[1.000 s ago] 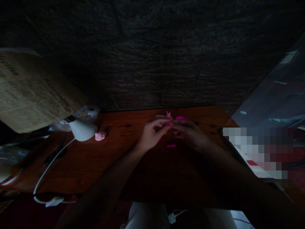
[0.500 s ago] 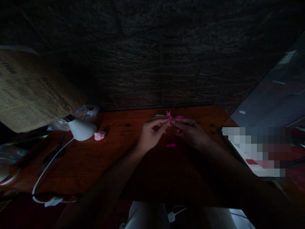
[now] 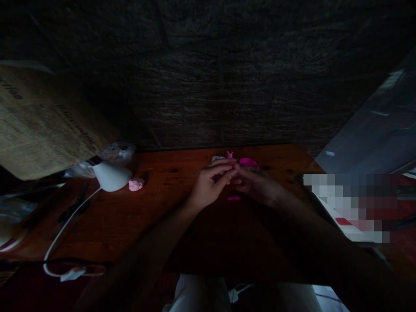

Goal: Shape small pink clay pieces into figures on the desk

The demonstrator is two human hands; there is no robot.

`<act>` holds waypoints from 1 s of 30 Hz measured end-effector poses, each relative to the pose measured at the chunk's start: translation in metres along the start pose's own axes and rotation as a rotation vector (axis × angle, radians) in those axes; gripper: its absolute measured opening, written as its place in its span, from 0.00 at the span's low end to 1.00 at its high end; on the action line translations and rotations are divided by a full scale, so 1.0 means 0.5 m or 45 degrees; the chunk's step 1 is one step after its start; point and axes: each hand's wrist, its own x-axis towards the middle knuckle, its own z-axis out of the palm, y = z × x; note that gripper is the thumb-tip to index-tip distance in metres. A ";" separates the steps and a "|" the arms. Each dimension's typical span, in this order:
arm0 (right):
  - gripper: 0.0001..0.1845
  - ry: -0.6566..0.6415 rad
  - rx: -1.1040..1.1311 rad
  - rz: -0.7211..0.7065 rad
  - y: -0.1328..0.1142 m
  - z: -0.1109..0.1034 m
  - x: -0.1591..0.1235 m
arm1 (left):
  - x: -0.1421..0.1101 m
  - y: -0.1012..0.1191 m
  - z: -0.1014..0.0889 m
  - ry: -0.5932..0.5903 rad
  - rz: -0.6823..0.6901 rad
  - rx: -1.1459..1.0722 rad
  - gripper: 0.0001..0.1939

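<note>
Head view: left hand (image 3: 207,185) and right hand (image 3: 259,186) together at the fingertips — whether anything is pinched between them cannot be told. Pink figure (image 3: 230,154) beyond, near the far edge of the worktop (image 3: 167,190), magenta disc (image 3: 249,163) at its right; magenta strip (image 3: 233,198) nearer the front edge.

Tabletop (image 3: 165,186) runs open from left hand (image 3: 208,184) until pink lump (image 3: 136,184) blocks.

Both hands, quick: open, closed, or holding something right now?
Left hand: fingers curled toward the thumb; can't tell whether it holds anything.
Right hand: fingers bent, grip hidden; can't tell whether it holds anything.
</note>
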 end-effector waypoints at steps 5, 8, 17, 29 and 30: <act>0.16 -0.046 0.094 0.070 0.002 -0.004 -0.001 | 0.005 0.004 -0.004 0.024 0.102 0.054 0.06; 0.16 -0.087 0.162 0.122 0.000 -0.008 -0.001 | 0.007 0.003 -0.009 0.017 0.154 0.071 0.05; 0.16 -0.094 0.149 0.285 -0.006 -0.020 -0.003 | 0.008 0.002 -0.020 -0.072 0.248 0.142 0.05; 0.13 -0.201 0.088 0.283 -0.020 -0.023 -0.003 | 0.006 0.004 -0.034 -0.231 0.373 0.394 0.08; 0.12 -0.204 0.064 0.257 -0.020 -0.022 -0.004 | 0.006 0.004 -0.034 -0.233 0.380 0.392 0.09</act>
